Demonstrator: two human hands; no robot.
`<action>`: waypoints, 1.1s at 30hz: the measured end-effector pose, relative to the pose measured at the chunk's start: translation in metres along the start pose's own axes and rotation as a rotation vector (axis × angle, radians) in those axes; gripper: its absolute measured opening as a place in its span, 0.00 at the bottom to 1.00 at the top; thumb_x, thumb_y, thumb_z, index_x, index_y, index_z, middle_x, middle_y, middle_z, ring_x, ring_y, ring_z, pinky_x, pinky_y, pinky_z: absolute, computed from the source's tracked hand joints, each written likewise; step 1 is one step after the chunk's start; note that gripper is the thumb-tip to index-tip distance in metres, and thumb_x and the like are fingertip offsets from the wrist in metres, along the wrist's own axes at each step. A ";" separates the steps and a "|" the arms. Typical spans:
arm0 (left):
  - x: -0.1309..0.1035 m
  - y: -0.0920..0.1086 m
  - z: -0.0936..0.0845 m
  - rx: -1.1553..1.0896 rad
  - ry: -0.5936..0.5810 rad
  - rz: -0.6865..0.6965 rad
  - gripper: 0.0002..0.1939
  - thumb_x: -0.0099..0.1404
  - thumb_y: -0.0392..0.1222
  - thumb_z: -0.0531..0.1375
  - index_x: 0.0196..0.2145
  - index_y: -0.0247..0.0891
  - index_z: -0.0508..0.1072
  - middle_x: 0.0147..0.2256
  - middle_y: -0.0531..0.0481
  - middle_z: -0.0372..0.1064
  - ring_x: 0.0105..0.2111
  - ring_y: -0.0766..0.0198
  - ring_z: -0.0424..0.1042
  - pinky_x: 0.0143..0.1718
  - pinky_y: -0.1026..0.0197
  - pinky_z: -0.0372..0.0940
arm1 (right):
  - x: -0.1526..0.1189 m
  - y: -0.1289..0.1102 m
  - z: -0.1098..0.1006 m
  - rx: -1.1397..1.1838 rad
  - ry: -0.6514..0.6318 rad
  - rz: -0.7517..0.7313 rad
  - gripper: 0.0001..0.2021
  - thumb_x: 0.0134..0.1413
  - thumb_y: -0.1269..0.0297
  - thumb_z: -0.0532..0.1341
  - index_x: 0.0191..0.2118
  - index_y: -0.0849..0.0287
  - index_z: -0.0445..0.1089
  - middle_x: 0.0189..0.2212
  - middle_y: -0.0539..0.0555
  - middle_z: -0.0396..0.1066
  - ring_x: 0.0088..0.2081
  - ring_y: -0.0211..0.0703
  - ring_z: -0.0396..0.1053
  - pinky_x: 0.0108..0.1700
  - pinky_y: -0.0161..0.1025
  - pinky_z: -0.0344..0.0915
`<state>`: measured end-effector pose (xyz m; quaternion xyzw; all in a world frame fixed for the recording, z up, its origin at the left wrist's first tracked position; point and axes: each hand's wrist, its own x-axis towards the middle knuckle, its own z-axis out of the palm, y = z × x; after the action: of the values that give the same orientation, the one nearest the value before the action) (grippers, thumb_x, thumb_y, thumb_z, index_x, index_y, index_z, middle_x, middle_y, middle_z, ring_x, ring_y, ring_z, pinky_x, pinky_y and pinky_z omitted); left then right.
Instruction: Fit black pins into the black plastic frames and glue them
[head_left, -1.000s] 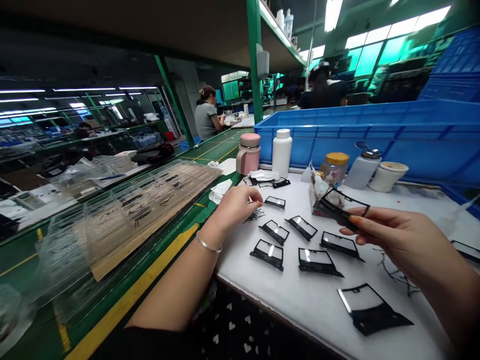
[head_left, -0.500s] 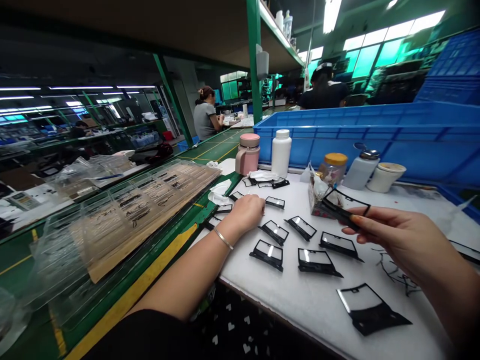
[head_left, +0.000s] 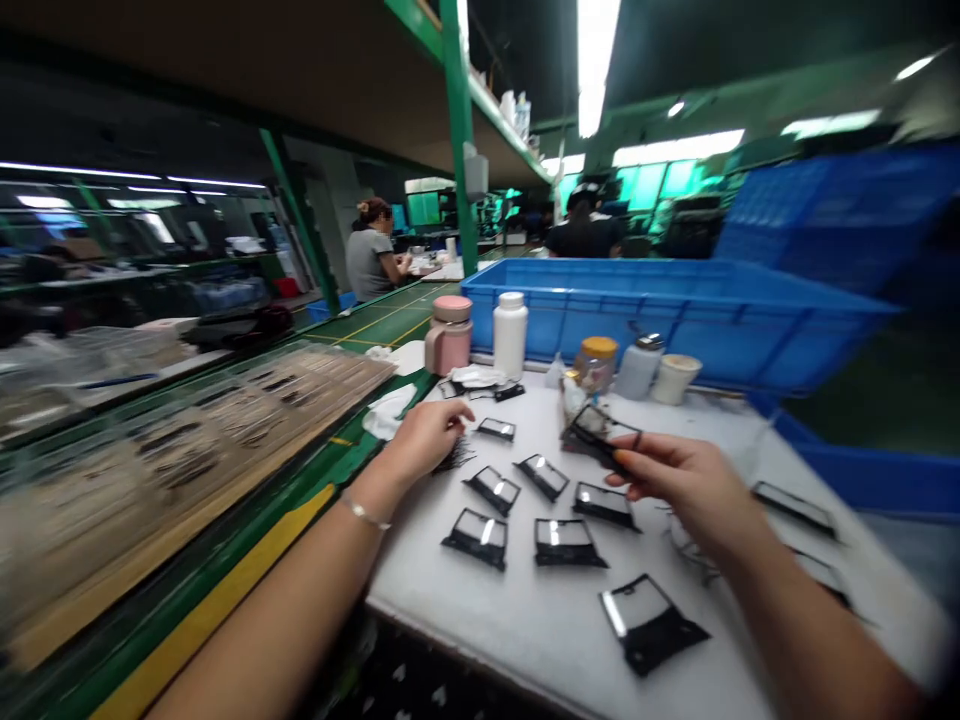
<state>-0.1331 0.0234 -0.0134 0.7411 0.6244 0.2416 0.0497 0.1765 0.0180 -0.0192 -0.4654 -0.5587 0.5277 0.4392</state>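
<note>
Holding the black frame part (head_left: 600,432) in your right hand (head_left: 679,482), you pinch it between thumb and fingers, raised above the white mat (head_left: 555,620) at the middle of the bench. Judge it as light, thin and stiff, probably moulded plastic with a glossy window. Treat the window as easy to scratch or smudge, so keep your grip on the black rim and off the reflective face.

Your left hand (head_left: 429,432) rests curled on the mat at the left edge, over a small bundle of thin black wire pieces (head_left: 454,458); whether it is gripping any of them cannot be told.

At least 6 matching frame parts (head_left: 495,488) lie flat on the mat between and near your hands, close together but apart, each a black rectangular surround with a shiny pane. The mat looks soft and slightly fuzzy.

Farther away stand a pink lidded cup (head_left: 449,335), a white bottle (head_left: 510,335), a yellow-capped jar (head_left: 598,362) and a white tub (head_left: 676,378), just in front of a blue plastic crate (head_left: 675,315). On the left, clear trays (head_left: 187,440) sit on a green conveyor (head_left: 382,322). Other people work at the far benches.
</note>
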 end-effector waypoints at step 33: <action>0.015 0.055 0.019 -0.583 0.189 0.159 0.05 0.58 0.34 0.59 0.28 0.37 0.75 0.28 0.51 0.74 0.29 0.63 0.73 0.31 0.63 0.65 | -0.005 -0.003 -0.001 0.069 0.083 -0.062 0.20 0.39 0.52 0.71 0.35 0.63 0.77 0.24 0.55 0.74 0.27 0.47 0.74 0.25 0.36 0.66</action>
<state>-0.0737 0.0300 -0.0053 0.7163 0.4708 0.4814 0.1828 0.1785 0.0134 -0.0162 -0.4539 -0.5357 0.5129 0.4939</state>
